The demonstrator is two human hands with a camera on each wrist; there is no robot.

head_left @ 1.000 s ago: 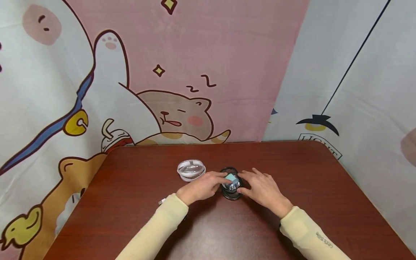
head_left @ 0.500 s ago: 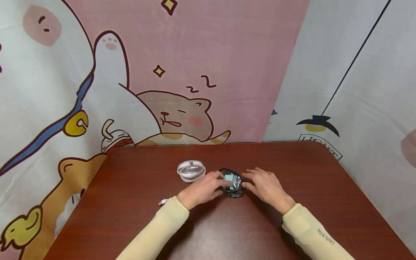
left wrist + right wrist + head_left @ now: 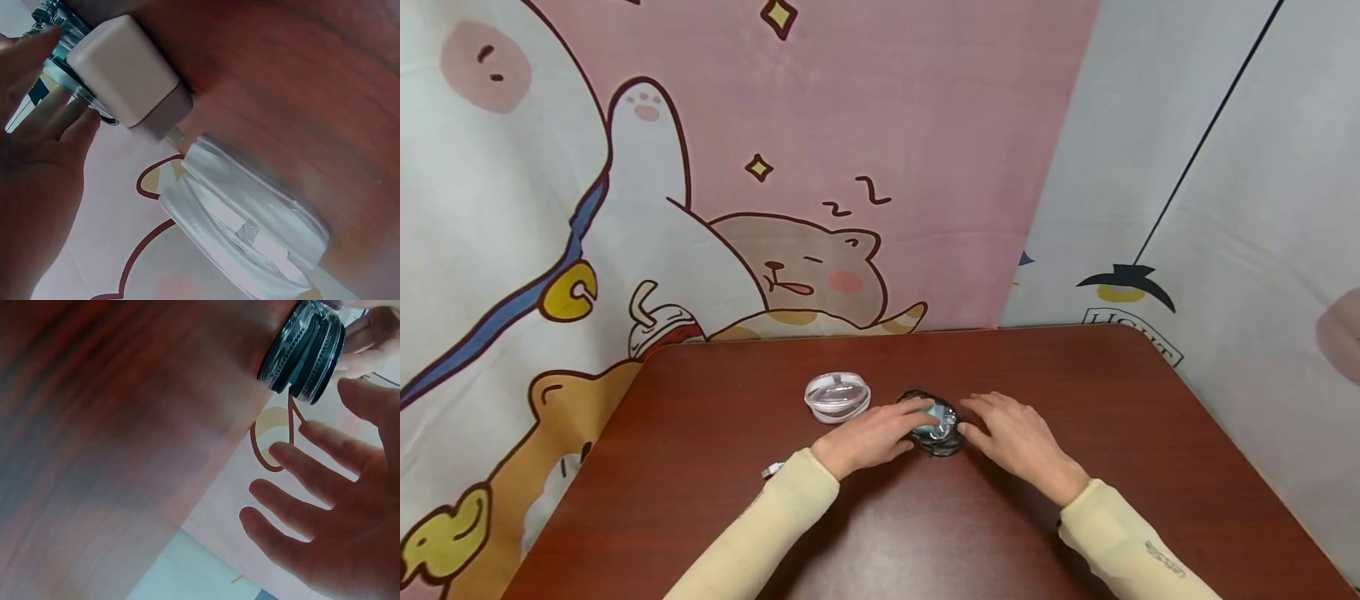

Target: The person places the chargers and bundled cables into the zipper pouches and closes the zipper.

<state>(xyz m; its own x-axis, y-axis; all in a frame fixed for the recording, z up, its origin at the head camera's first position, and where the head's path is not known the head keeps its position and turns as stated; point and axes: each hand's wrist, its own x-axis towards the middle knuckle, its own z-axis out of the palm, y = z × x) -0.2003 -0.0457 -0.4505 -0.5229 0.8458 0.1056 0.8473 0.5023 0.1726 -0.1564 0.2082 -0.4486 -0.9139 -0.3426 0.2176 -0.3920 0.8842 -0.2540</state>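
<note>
A small round black-rimmed zip case (image 3: pixel 943 421) with a clear top lies near the middle of the table, something teal inside. My left hand (image 3: pixel 876 433) holds it from the left, fingers over the top and thumb low at the near side. In the right wrist view, the two zipper-toothed halves of the case (image 3: pixel 303 353) lie one over the other with a gap between them. My right hand (image 3: pixel 1015 433) is just right of the case, fingers loosely spread and holding nothing. Beside my left hand, a white charger plug (image 3: pixel 128 72) shows in the left wrist view.
A clear oval zip case with white edging (image 3: pixel 837 397) sits behind and left of my left hand. A white USB plug (image 3: pixel 772 470) pokes out beside the left sleeve. The brown table (image 3: pixel 1037 358) ends at a cartoon-printed cloth (image 3: pixel 955 167).
The black-rimmed case has turned slightly, and its two halves have come more nearly over each other. My right hand has drawn back a little to the right; the left stays on the case.
</note>
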